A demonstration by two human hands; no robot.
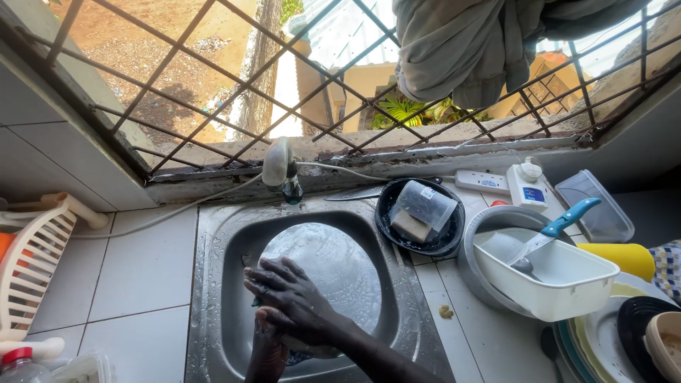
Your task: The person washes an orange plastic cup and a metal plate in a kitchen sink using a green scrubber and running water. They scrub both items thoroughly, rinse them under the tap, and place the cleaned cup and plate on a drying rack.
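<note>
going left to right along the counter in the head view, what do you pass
cream plastic rack → white tiled counter → steel sink with both hands in it → black bowl → white rectangular tub holding a blue-handled knife → yellow cup

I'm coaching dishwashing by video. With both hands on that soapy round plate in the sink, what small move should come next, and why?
Probably sweep the scrubbing right hand up toward the far side of the plate: suds cover it, both hands sit at its near edge, and the left hand steadies it from below in the sink.
</note>
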